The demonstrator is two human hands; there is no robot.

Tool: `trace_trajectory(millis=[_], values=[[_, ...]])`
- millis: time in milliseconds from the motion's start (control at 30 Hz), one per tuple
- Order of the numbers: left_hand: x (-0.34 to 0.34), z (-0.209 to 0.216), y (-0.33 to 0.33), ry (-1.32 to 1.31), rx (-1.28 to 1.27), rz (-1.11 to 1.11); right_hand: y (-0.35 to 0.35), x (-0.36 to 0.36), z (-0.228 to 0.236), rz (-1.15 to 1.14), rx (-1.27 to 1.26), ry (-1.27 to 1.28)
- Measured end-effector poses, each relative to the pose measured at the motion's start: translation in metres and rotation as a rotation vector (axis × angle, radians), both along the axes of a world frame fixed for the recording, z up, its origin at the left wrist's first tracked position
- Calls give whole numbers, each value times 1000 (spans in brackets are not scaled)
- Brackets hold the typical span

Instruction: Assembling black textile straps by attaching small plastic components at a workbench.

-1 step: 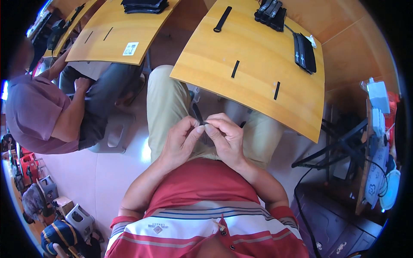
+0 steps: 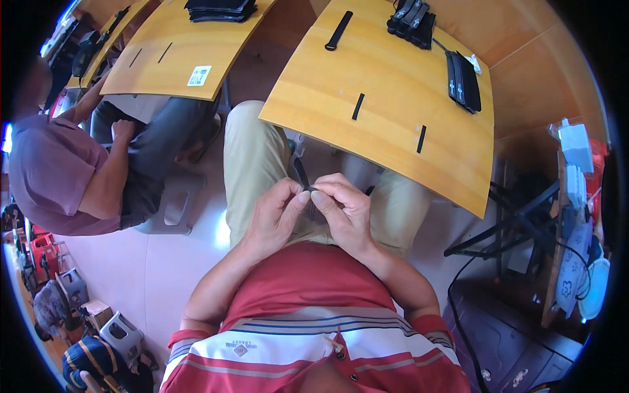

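Above my lap, in front of the table edge, my left hand and my right hand meet at the fingertips. Both pinch a short black strap between thumb and forefinger. One end of it sticks up past my left fingers; the rest is covered by my fingertips. On the wooden table ahead lies a single black strap with a looped end. Two short black strips mark the table's nearer part.
Bundled black straps and a flat black stack occupy the table's far right. Left, a seated person is beside another table. A cluttered shelf and black folding legs stand right; grey stools are lower left.
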State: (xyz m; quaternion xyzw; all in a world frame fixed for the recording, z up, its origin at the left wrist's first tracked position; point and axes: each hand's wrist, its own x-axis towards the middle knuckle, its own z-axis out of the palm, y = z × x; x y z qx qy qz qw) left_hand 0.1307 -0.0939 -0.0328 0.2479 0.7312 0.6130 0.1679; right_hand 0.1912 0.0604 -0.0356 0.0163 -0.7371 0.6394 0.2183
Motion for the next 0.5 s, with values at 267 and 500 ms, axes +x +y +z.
trace_trajectory(millis=[267,500], values=[[11,20,-36,178,9,256,43,-1,29,-388,-478,-151],[10,26,-103,-43,436,435,145,-16,106,-668,-442,220]])
